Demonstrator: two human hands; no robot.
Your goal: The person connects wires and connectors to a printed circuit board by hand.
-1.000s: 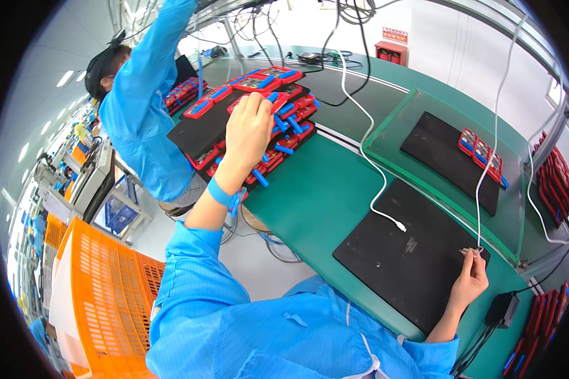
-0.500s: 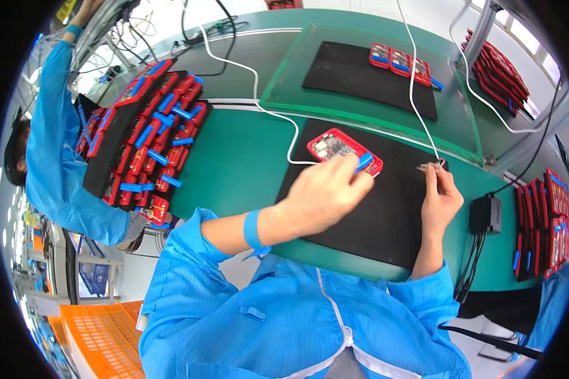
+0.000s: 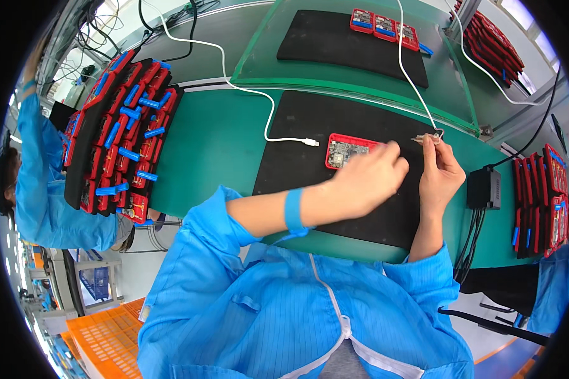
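A red tray (image 3: 329, 151) holding a green-grey circuit board (image 3: 351, 149) lies on the black mat (image 3: 291, 126). Over its right end is my left hand (image 3: 363, 183), slightly blurred, fingers curled together; whatever they grip is hidden. No blue clip shows on this tray, whose right part the hand covers. To the right, my right hand (image 3: 441, 167) pinches a small pale connector piece (image 3: 428, 138) at the end of a white cable (image 3: 412, 76). Left of the tray, apart from it, a white cable plug (image 3: 310, 143) rests on the mat.
Stacked red trays with blue clips (image 3: 123, 136) stand at the left, more red trays (image 3: 540, 202) at the right. Behind a clear green-edged panel (image 3: 360, 88), three red trays (image 3: 385, 28) lie on another black mat (image 3: 316, 44). A black box (image 3: 483, 188) with cables sits near my right hand.
The red tray has turned straighter and shifted right relative to the mat. Its left end is now apart from the white plug. My left hand has moved right; my right hand keeps its pinch.
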